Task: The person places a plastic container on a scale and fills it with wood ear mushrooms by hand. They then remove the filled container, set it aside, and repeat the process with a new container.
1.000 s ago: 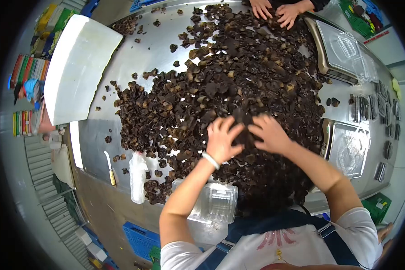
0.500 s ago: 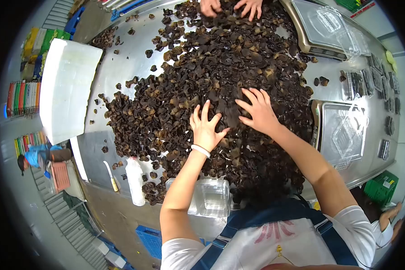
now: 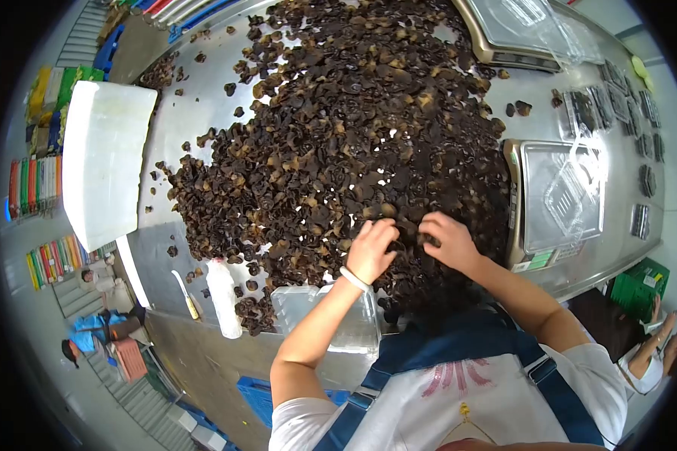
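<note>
A big heap of dark dried fungus pieces (image 3: pixel 353 128) covers the steel table (image 3: pixel 195 120). My left hand (image 3: pixel 372 249), with a white band at the wrist, curls its fingers around a clump of the pieces at the heap's near edge. My right hand (image 3: pixel 447 239) does the same just beside it, so the two hands almost meet over the same clump. Below my left forearm a clear plastic clamshell box (image 3: pixel 331 319) stands at the table's near edge.
A scale (image 3: pixel 557 199) with a clear box on its pan stands to the right, another scale (image 3: pixel 519 34) behind it. Filled packs (image 3: pixel 617 90) lie far right. A white block (image 3: pixel 101 161), a white bottle (image 3: pixel 224 297) and a knife (image 3: pixel 184 293) are on the left.
Both hands lay spread flat on the heap; they have drawn back toward me and curled shut on a clump. The other person's hands at the far edge have left the view.
</note>
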Motion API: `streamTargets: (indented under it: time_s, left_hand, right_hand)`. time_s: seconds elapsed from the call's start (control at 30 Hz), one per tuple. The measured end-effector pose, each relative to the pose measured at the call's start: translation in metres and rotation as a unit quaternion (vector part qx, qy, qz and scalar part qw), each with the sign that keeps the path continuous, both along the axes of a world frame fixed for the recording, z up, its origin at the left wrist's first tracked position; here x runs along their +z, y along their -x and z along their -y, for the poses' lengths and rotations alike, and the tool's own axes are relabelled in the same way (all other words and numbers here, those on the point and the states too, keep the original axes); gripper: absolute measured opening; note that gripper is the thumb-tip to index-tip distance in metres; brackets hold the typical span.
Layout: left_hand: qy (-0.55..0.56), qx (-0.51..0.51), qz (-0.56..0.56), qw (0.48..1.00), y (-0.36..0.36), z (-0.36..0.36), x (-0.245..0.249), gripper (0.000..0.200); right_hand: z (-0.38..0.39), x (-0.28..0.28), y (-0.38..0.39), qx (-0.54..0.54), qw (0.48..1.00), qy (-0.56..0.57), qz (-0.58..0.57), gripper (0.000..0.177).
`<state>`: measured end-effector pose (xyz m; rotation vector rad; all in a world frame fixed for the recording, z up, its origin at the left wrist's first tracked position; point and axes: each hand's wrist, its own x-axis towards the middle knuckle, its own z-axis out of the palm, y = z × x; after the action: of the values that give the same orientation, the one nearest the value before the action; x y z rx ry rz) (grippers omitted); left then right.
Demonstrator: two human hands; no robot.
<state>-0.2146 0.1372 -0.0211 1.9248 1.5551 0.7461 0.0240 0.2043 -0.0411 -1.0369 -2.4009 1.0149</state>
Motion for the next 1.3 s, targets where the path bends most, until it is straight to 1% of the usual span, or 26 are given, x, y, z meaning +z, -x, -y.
streamTargets:
  time_s: [0.07, 0.13, 0.2, 0.23, 0.33, 0.37, 0.4, 0.47, 0.5, 0.53, 0.57, 0.6, 0.63, 0.67, 0.73, 0.8, 0.83, 0.87, 0.93, 0.97, 1.03, 1.07, 1.13, 1.2, 1.23, 1.3]
  left_hand:
    - [0.012, 0.075, 0.052, 0.996, 0.003, -0.007, 0.002, 0.044]
    - [0.058, 0.128, 0.027, 0.99, 0.009, -0.015, 0.005, 0.049]
    - [0.083, 0.119, -0.074, 0.987, 0.006, -0.026, 0.024, 0.067]
    - [0.124, 0.11, -0.115, 0.979, 0.0, -0.03, 0.021, 0.083]
    - [0.125, 0.046, -0.185, 0.974, -0.027, -0.035, 0.011, 0.084]
    - [0.111, 0.022, -0.195, 0.974, -0.035, -0.035, -0.002, 0.079]
    - [0.084, 0.005, -0.177, 0.981, -0.038, -0.033, -0.011, 0.069]
    - [0.069, 0.031, -0.121, 0.99, -0.042, -0.033, -0.014, 0.05]
    - [0.026, 0.076, -0.031, 0.996, -0.039, -0.031, -0.018, 0.036]
    - [-0.021, 0.115, 0.017, 0.993, -0.038, -0.03, -0.014, 0.025]
    - [0.089, 0.187, 0.133, 0.969, -0.036, -0.026, -0.009, 0.021]
    - [0.198, 0.253, 0.244, 0.915, -0.035, -0.02, -0.003, 0.016]
    - [0.239, 0.296, 0.357, 0.853, -0.04, -0.019, 0.018, 0.01]
    - [0.259, 0.324, 0.434, 0.8, -0.042, -0.016, 0.024, 0.014]
    - [0.253, 0.352, 0.541, 0.721, -0.063, -0.016, 0.051, 0.021]
    - [0.259, 0.327, 0.581, 0.699, -0.089, -0.022, 0.059, 0.024]
    - [0.264, 0.303, 0.596, 0.695, -0.104, -0.027, 0.063, 0.025]
    - [0.267, 0.28, 0.61, 0.691, -0.12, -0.033, 0.066, 0.025]
    - [0.281, 0.243, 0.607, 0.702, -0.161, -0.051, 0.084, 0.024]
    - [0.287, 0.212, 0.596, 0.719, -0.181, -0.062, 0.084, 0.023]
    - [0.297, 0.164, 0.575, 0.744, -0.222, -0.083, 0.093, 0.02]
    - [0.293, 0.152, 0.551, 0.766, -0.243, -0.095, 0.097, 0.017]
    - [0.275, 0.086, 0.527, 0.8, -0.28, -0.118, 0.101, 0.016]
    - [0.261, 0.088, 0.473, 0.837, -0.313, -0.138, 0.108, 0.015]
    - [0.231, 0.073, 0.442, 0.864, -0.327, -0.146, 0.104, 0.015]
    - [0.135, 0.034, 0.376, 0.916, -0.354, -0.157, 0.102, 0.015]
  right_hand:
    - [-0.019, 0.029, -0.002, -0.07, 0.995, 0.067, -0.025, 0.03]
    - [-0.039, 0.025, -0.013, -0.098, 0.992, 0.08, -0.029, 0.032]
    - [-0.055, 0.026, -0.02, -0.094, 0.992, 0.061, 0.058, 0.038]
    - [-0.061, 0.021, -0.022, -0.071, 0.995, 0.034, 0.067, 0.045]
    - [-0.055, 0.016, -0.008, -0.041, 0.99, -0.06, 0.124, 0.048]
    - [-0.052, 0.01, -0.004, 0.004, 0.986, -0.041, 0.161, 0.053]
    - [-0.046, -0.004, -0.004, 0.034, 0.987, -0.054, 0.149, 0.046]
    - [-0.041, 0.0, -0.007, 0.001, 0.994, 0.099, 0.036, 0.037]
    - [-0.038, 0.004, -0.012, -0.041, 0.991, 0.094, -0.089, 0.029]
    - [-0.035, 0.01, -0.022, -0.068, 0.967, 0.205, -0.135, 0.028]
    - [-0.034, 0.017, -0.034, -0.094, 0.928, 0.313, -0.181, 0.028]
    - [-0.032, 0.025, -0.047, -0.118, 0.873, 0.416, -0.225, 0.027]
    - [-0.029, 0.035, -0.064, -0.139, 0.8, 0.506, -0.292, 0.027]
    - [-0.028, 0.047, -0.085, -0.177, 0.761, 0.56, -0.277, 0.031]
    - [-0.033, 0.076, -0.13, -0.197, 0.731, 0.559, -0.338, 0.033]
    - [-0.046, 0.104, -0.171, -0.257, 0.777, 0.437, -0.373, 0.031]
    - [-0.054, 0.105, -0.196, -0.272, 0.779, 0.41, -0.389, 0.031]
    - [-0.064, 0.102, -0.22, -0.278, 0.817, 0.35, -0.364, 0.032]
    - [-0.08, 0.094, -0.257, -0.304, 0.902, 0.199, -0.234, 0.03]
    - [-0.085, 0.085, -0.271, -0.274, 0.944, 0.098, -0.159, 0.037]
    - [-0.083, 0.082, -0.288, -0.214, 0.977, 0.001, 0.021, 0.043]
    - [-0.082, 0.082, -0.295, -0.18, 0.976, -0.046, 0.113, 0.046]
    - [-0.077, 0.093, -0.31, -0.202, 0.977, 0.003, 0.075, 0.051]
    - [-0.071, 0.108, -0.328, -0.246, 0.969, 0.029, -0.004, 0.05]
    - [-0.068, 0.103, -0.338, -0.296, 0.953, 0.035, -0.056, 0.048]
    - [-0.064, 0.084, -0.355, -0.318, 0.934, 0.092, -0.136, 0.046]
